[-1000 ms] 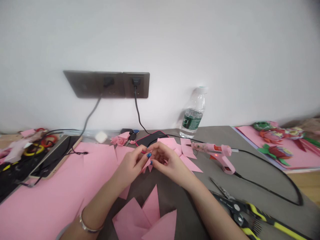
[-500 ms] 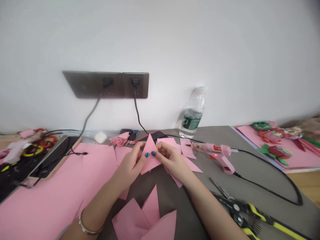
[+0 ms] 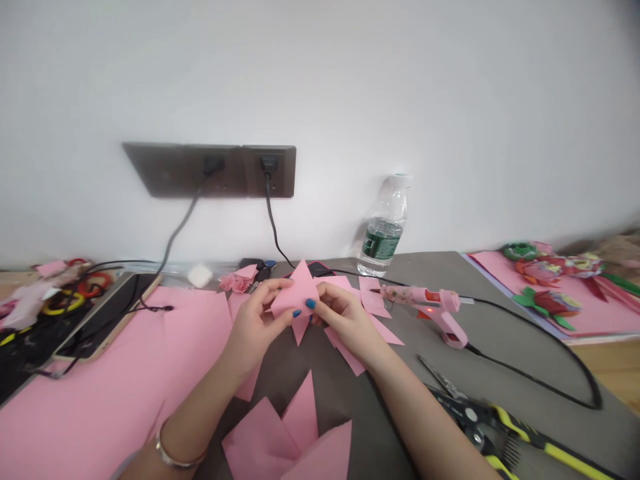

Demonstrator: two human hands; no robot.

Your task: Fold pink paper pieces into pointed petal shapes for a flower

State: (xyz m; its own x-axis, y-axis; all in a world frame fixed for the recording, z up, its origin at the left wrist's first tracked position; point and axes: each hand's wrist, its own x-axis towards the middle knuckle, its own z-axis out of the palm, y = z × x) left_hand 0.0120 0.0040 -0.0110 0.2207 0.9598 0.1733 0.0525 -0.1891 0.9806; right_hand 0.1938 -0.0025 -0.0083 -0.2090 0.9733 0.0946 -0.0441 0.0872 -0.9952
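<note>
A small folded piece of pink paper [image 3: 299, 288] is held up between both hands above the grey table. My left hand [image 3: 263, 313] pinches its left side, thumb in front. On its right side my right hand [image 3: 340, 310] grips the lower corner between thumb and fingers; some fingertips are hidden behind the paper. One point of the paper stands upward and another hangs below my thumbs. Cut pink pieces [image 3: 375, 300] lie just past my right hand. Nearer to me, a larger folded pink paper shape [image 3: 290, 440] rests between my forearms.
A pink glue gun [image 3: 440, 307] with a looping black cord lies to the right, beside a water bottle [image 3: 383, 233]. Yellow-and-black pliers [image 3: 475, 417] are at the front right. Pink sheets [image 3: 115, 380] and a phone [image 3: 107, 313] cover the left. Paper flowers [image 3: 550, 303] lie far right.
The paper between my hands has gone from a plain triangle to a shape with points above and below. My fingers have shifted slightly upward on it.
</note>
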